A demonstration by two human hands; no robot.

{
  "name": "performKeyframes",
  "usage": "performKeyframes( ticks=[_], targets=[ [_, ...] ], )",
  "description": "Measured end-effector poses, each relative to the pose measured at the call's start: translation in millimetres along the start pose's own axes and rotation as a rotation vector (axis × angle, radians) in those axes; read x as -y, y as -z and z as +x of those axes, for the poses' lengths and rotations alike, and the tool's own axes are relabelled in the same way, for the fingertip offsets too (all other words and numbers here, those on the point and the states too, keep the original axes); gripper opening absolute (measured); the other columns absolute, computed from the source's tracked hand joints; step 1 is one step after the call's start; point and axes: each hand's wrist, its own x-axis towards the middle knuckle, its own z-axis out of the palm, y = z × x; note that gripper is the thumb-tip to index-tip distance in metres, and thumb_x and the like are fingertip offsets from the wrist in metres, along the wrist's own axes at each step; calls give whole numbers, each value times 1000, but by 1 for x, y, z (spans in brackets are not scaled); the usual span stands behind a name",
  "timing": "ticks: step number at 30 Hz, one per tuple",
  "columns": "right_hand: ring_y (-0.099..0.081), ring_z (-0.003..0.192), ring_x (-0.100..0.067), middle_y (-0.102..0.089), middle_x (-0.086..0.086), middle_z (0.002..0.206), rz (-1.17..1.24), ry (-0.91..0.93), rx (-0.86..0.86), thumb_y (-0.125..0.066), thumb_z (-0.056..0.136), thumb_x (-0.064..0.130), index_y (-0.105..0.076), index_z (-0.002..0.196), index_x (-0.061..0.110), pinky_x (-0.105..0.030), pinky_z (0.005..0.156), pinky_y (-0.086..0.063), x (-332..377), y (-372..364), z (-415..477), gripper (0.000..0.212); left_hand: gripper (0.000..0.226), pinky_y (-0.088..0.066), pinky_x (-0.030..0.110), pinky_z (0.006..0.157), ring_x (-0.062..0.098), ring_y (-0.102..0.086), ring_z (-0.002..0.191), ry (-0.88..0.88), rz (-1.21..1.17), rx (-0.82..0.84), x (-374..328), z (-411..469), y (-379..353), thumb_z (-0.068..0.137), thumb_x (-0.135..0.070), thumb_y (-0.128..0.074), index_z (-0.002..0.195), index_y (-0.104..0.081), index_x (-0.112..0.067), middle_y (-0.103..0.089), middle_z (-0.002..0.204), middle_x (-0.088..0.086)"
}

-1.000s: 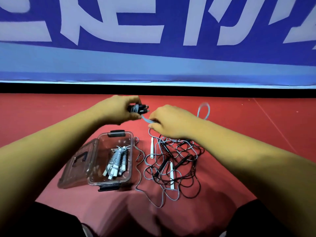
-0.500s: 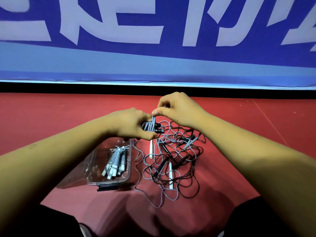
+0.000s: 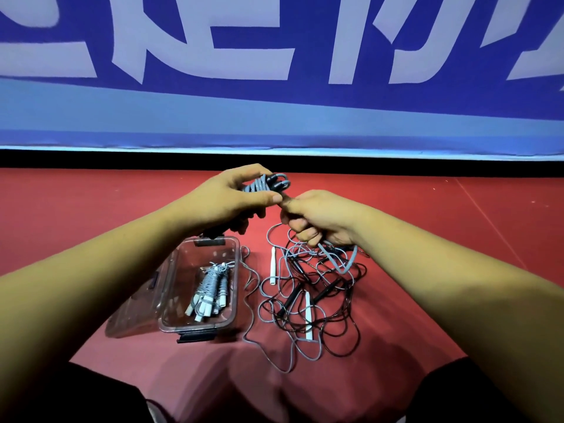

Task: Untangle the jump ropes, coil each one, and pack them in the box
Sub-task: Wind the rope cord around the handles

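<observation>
1. Gripping the half-wound bundle (image 3: 266,186), the left hand (image 3: 232,199) curls fingers and thumb round it; the right hand (image 3: 317,218) is fisted on the loose grey rope (image 3: 332,260).
2. Half a second back the right hand pinched above the bundle; now it sits below and beside it, the bundle higher; probably another wrap going on.
3. Coiling unfinished; the box (image 3: 233,279) holds coiled ropes (image 3: 210,288); the tangle (image 3: 311,303) lies on the floor (image 3: 427,239).

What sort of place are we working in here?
Likely a sports hall or indoor court: a red sports floor with a thin painted line, a big blue banner with white lettering along its edge, and jump ropes tangled on the floor.
</observation>
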Motion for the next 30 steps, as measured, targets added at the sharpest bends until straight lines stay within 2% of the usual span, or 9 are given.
performKeyframes(
  ticks=[7,10,12,15,18,20,22,25,30],
  targets=[
    [-35,42,-11,-40,-1,60,-287,119,-133,-40,104,35,-52,83,12,-21,41,-29,2,-9,-6,34,22,-44,32,51,29,-51,56,82,22,-215,10,11,9,89,-26,-73,105,-62,-16,-60,69,11],
    [-38,46,-18,-44,-8,63,-465,147,-133,-42,103,34,-56,79,12,-21,40,-30,11,-17,-13,36,27,-43,29,46,28,-54,53,135,105,-215,16,13,14,85,-22,-77,108,-61,-18,-61,71,13],
    [-38,48,-19,-45,-8,61,-665,187,-153,-46,101,34,-61,76,11,-23,43,-30,16,-19,-16,37,30,-46,28,45,25,-56,50,128,250,-204,21,14,17,83,-17,-78,107,-61,-21,-63,73,10],
    [-35,54,-18,-44,-4,61,-865,274,-137,-57,96,30,-63,77,6,-28,54,-29,23,-18,-21,31,33,-54,31,53,20,-62,46,69,651,-191,25,14,19,79,-22,-77,104,-59,-32,-67,78,-2],
    [-31,48,-13,-40,4,51,-826,306,-75,-64,92,28,-67,68,18,-26,47,-25,31,-17,-29,26,22,-55,34,62,19,-62,56,135,939,-120,25,9,20,76,-27,-73,95,-62,-31,-64,72,-3],
    [-28,44,-10,-38,6,47,-800,335,-41,-65,91,28,-72,73,18,-22,43,-22,34,-15,-34,22,13,-48,31,59,24,-57,61,162,1091,-40,23,4,17,74,-30,-71,78,-60,-27,-59,63,-4],
    [-28,45,-10,-39,5,49,-796,380,-46,-64,91,25,-73,75,15,-24,44,-22,34,-13,-36,21,17,-43,29,57,20,-54,58,140,1166,58,19,2,9,73,-32,-72,73,-56,-25,-55,59,-5],
    [-31,51,-11,-45,-3,57,-808,436,-97,-65,91,23,-72,77,7,-28,50,-26,31,-11,-33,22,21,-46,27,56,2,-51,39,109,1128,207,12,-2,-5,77,-34,-72,73,-56,-21,-58,53,-5],
    [-36,47,-6,-48,6,50,-686,440,-174,-79,78,31,-73,72,8,-22,49,-31,32,-1,-33,25,57,-39,23,48,10,-49,38,152,785,257,-6,-16,-17,71,-66,-74,60,-53,-14,-54,43,-5]
  ],
)
